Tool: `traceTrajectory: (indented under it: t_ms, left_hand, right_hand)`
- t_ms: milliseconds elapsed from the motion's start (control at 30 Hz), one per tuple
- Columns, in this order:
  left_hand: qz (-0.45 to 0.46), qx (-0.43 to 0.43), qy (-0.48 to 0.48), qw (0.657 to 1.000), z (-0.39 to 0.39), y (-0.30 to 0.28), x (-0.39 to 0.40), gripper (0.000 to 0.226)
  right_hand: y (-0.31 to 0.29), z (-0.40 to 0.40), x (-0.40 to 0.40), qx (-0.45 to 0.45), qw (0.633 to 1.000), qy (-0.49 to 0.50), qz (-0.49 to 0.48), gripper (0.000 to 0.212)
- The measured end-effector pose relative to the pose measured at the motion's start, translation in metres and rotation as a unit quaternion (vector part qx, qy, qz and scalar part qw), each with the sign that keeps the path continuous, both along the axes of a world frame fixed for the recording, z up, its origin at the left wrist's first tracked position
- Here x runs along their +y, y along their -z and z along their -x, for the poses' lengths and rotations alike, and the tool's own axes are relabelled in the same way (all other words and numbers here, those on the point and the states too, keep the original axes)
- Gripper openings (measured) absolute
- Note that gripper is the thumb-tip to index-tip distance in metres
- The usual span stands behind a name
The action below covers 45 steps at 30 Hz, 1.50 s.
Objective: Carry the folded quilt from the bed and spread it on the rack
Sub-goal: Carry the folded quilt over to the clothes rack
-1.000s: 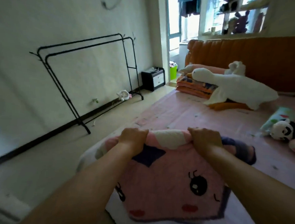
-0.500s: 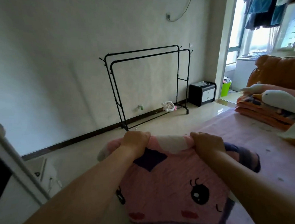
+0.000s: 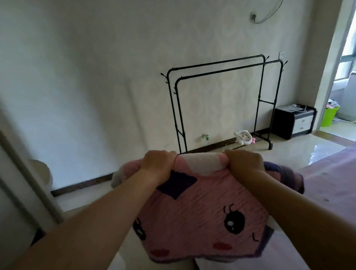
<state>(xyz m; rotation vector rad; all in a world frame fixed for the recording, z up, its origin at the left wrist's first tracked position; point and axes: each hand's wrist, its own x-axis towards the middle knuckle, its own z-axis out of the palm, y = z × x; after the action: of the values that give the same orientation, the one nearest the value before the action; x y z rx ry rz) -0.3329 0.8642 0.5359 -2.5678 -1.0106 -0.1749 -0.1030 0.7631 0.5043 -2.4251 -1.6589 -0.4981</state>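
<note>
The folded pink quilt (image 3: 197,223), printed with a cartoon face, hangs in front of me, lifted off the bed (image 3: 331,194). My left hand (image 3: 158,162) grips its far edge on the left. My right hand (image 3: 245,161) grips the same edge on the right, beside a white patch. The black double-bar rack (image 3: 222,75) stands bare against the wall, straight beyond my hands.
A black-and-white cabinet (image 3: 294,122) sits right of the rack, a small white toy (image 3: 243,137) on the floor under it. A green bin (image 3: 330,116) stands in the doorway at right. A white door frame (image 3: 22,169) runs along the left.
My view has swung left, away from the bed's pillows and toys toward the wall. The rack now sits centred ahead. Both hands keep the same hold on the quilt.
</note>
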Motion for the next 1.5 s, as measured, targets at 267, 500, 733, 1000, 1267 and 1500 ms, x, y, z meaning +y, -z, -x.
traceTrajectory:
  t_ms: [267,500,733,1000,1267,1500]
  left_hand:
    - [-0.035,0.006,-0.023,0.999,-0.007,-0.022,0.150,0.027]
    - [-0.027,-0.002,-0.025,0.999,-0.038,-0.047,0.308,0.025]
    - [-0.043,-0.033,-0.015,0.998,-0.050,-0.067,0.436,0.020]
    - [-0.067,-0.024,0.023,0.997,-0.079,-0.062,0.604,0.021]
    - [-0.043,-0.006,0.070,0.997,-0.118,-0.056,0.800,0.025]
    - [-0.038,-0.020,0.115,0.992,-0.170,-0.071,0.886,0.026]
  right_hand:
    - [-0.018,-0.014,0.165,-0.013,0.999,-0.027,-0.022,0.020]
    - [-0.048,-0.045,0.331,-0.013,1.000,-0.013,0.003,0.019]
    - [-0.077,-0.059,0.452,-0.045,0.999,-0.023,-0.015,0.016]
    - [-0.063,-0.081,0.599,-0.056,0.998,0.007,-0.039,0.014]
    - [-0.064,-0.106,0.774,-0.030,0.997,0.068,0.015,0.017]
    - [-0.076,-0.142,0.838,-0.009,0.993,0.120,0.019,0.013]
